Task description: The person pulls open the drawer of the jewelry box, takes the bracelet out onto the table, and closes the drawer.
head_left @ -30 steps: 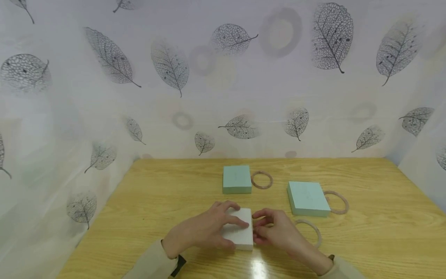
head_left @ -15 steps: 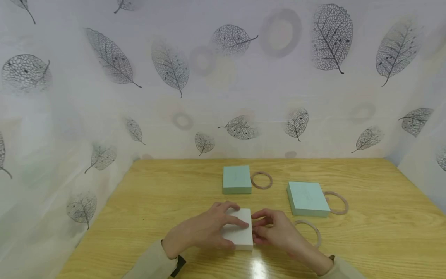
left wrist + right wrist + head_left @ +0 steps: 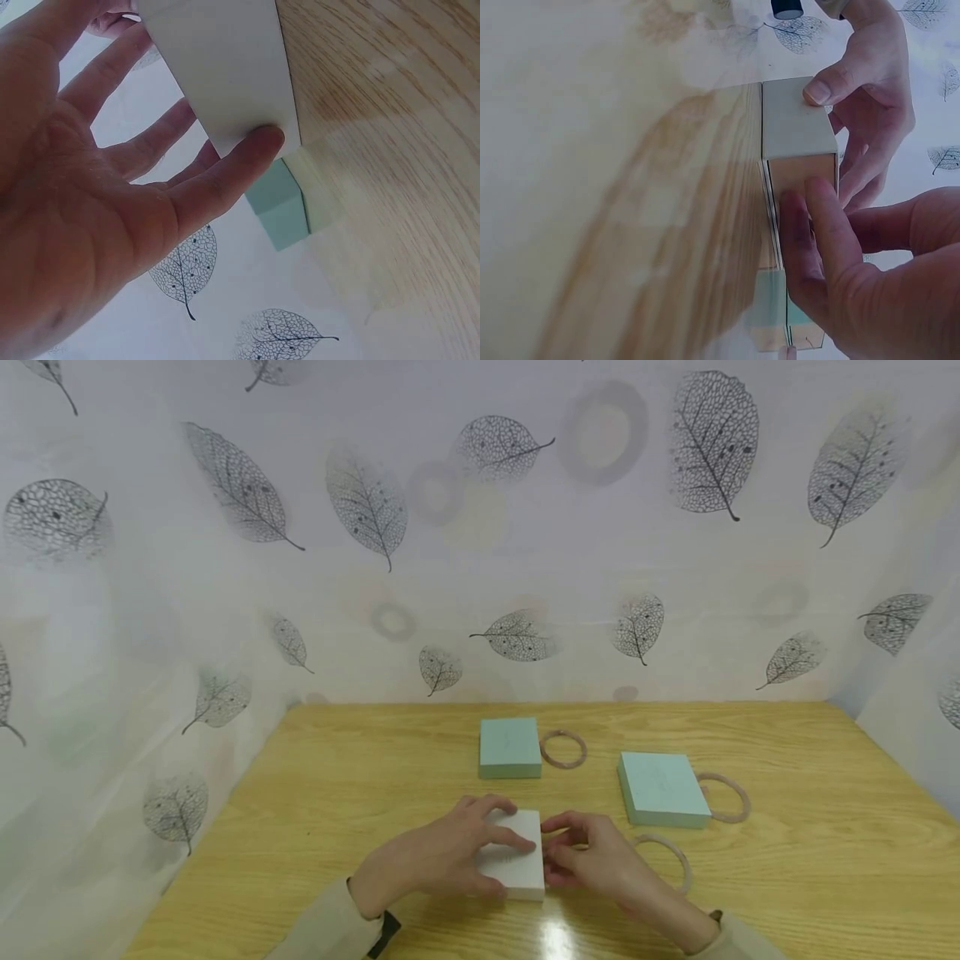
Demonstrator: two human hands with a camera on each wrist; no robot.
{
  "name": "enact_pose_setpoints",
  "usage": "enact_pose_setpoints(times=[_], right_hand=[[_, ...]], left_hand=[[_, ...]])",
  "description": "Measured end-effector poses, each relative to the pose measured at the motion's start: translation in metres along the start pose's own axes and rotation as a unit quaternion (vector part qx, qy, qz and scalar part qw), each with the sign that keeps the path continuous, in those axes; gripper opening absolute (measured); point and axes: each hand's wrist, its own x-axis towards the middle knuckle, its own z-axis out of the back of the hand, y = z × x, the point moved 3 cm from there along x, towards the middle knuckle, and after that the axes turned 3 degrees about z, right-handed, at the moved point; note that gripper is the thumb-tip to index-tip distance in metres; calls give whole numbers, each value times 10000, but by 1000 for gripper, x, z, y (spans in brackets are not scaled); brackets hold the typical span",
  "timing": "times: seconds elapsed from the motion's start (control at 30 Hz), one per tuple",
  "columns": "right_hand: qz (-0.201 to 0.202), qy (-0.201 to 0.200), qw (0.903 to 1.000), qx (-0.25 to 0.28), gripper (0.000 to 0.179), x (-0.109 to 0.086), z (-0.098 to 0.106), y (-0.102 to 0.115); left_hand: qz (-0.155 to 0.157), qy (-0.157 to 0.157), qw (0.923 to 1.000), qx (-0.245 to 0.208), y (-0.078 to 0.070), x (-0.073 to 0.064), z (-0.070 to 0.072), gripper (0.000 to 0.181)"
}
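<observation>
Left hand (image 3: 435, 860) gripping white box (image 3: 517, 860), right hand (image 3: 592, 860) pinching its side — thumb visible only wrist-side

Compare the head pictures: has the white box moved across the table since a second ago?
No. The white box lies in the same spot relative to the two green boxes and the ring beside it, held between the left hand and the right hand.

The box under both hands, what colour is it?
White box, unlike the two mint-green ones behind; clearest in the head view.
</observation>
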Motion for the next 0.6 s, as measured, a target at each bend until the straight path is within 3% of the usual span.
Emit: enact_pose_setpoints(times=[0.33,0.6], right_hand=[[132,55,9998,143,41,-9,8,0],[374,-206,9982,-431,49,-35,48,14]], left_hand=[[-123,-105,9998,67,0,-2,-1,52],[-160,-156,9995,205,-1,2,-5,52]])
